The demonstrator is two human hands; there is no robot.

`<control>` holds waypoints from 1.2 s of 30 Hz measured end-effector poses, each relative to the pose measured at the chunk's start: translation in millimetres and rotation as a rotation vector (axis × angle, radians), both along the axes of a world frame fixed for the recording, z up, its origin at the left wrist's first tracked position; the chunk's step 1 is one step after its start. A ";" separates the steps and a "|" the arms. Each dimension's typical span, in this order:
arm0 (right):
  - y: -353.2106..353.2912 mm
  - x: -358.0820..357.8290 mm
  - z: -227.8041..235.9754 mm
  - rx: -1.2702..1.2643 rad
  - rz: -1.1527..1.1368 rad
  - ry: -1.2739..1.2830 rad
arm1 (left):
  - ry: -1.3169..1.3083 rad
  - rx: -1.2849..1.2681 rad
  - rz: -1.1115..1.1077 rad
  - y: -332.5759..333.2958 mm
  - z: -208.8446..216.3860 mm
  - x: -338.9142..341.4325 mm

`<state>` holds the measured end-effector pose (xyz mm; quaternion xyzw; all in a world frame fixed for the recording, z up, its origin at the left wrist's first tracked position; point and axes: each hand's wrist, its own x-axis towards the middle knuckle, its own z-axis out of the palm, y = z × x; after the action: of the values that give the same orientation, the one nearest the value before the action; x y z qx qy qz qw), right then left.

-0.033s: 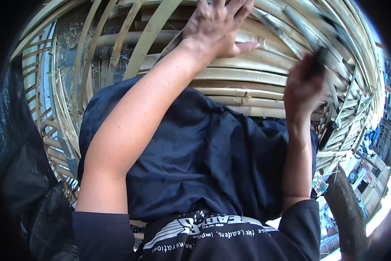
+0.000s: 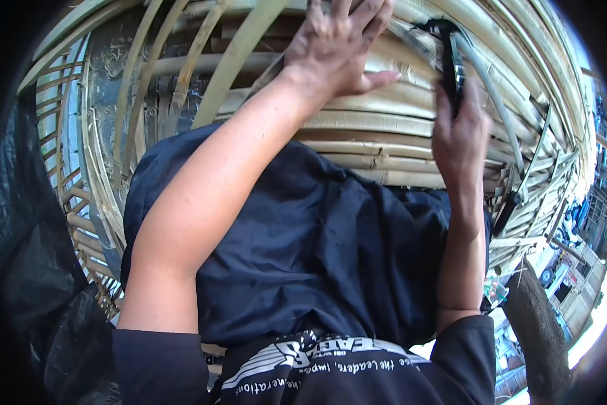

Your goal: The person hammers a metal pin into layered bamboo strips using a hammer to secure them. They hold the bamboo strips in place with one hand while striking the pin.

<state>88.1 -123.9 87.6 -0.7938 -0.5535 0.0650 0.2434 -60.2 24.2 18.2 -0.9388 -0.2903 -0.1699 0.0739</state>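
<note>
Two bare hands are working over bamboo slats [image 2: 384, 123], which are running crosswise beneath and below the left fingers. The left hand [image 2: 330, 50] is lying back upward on the slats, its fingers spreading wide and the thumb pointing right; the fingertips are meeting the view's upper edge. The right hand [image 2: 460, 138] is holding a black hammer-like tool [image 2: 453, 74], fingers wrapping around its handle, and the tool's head is sitting above those fingers, near the left fingertips and to their right. Whether the head is touching a slat cannot be told. Between the left thumb and the right fingers, bare slats are leaving a little room, while woven strips [image 2: 553, 179] are crowding the side right of the right fingers. Dark cloth [image 2: 303, 229] is lying below both sets of fingers, its upper edge bordering the slats. Farther below, white lettering [image 2: 357, 344] is running across a dark shirt [image 2: 156, 361]; pale marks on the tool, just above the right fingers, are blurring beyond reading.
</note>
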 end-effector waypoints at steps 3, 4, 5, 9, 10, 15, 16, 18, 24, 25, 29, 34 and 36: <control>-14.4 -10.9 5.9 0.275 -0.100 0.154 | 0.042 0.003 0.004 -3.6 10.4 1.5; -14.5 -11.0 1.8 0.420 -0.115 0.262 | -0.059 0.006 -0.024 2.7 6.9 1.2; -11.0 -12.3 -6.7 0.573 -0.114 0.369 | -0.171 0.054 -0.004 6.7 -5.4 4.0; -7.7 -7.2 4.4 0.101 -0.067 0.055 | 0.008 -0.030 -0.010 -6.8 8.4 0.3; -9.7 -7.0 1.1 0.332 -0.150 0.254 | 0.015 -0.046 -0.017 -6.7 9.7 0.8; -1.8 2.4 -13.4 0.003 -0.013 0.166 | 0.016 -0.018 0.010 -0.9 7.6 3.6; -0.1 -7.2 -1.7 0.071 -0.035 0.266 | -0.029 -0.012 -0.003 0.0 4.7 1.8; -0.6 -9.8 -6.1 0.437 -0.087 0.411 | -0.042 0.048 0.015 1.9 -1.5 6.0; -3.9 -10.4 11.1 0.186 -0.049 0.198 | -0.132 0.013 -0.016 3.5 -1.7 4.0; -8.6 -10.4 12.0 0.378 -0.081 0.289 | -0.158 0.002 -0.019 1.7 0.4 6.3; 0.3 -0.8 -3.6 -0.025 0.021 0.094 | 0.014 0.040 0.022 -0.2 5.1 2.9; -3.6 2.1 -11.7 0.306 -0.072 -0.027 | -0.123 -0.030 0.000 1.3 -1.2 4.7; -0.2 0.6 5.7 -0.009 0.031 -0.022 | 0.004 -0.034 0.009 1.0 3.3 -2.8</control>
<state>88.7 -124.2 93.3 -0.7870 -0.5679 0.0623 0.2327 -63.0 25.3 21.6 -0.9390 -0.2972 -0.1630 0.0591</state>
